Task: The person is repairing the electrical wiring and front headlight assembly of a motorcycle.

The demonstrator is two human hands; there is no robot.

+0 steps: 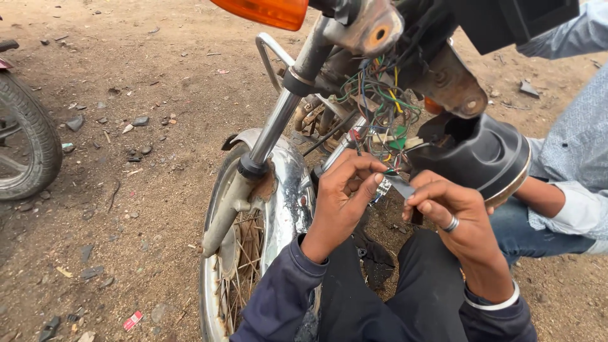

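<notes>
Two hands working tape at the motorcycle's exposed wiring.

I see my left hand (345, 190) pinching a wire end at centre frame while my right hand (446, 209) pinches a strip of tape (399, 185) stretched between them, close under the wire bundle (380, 101) so it can reach; headlight shell (481, 155) hangs aside.

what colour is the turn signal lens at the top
Orange, on the turn signal lens; clearest in the head view.

Orange indicator lens (263, 11), green and yellow wires (380, 101), chrome mudguard (288, 196)
</notes>
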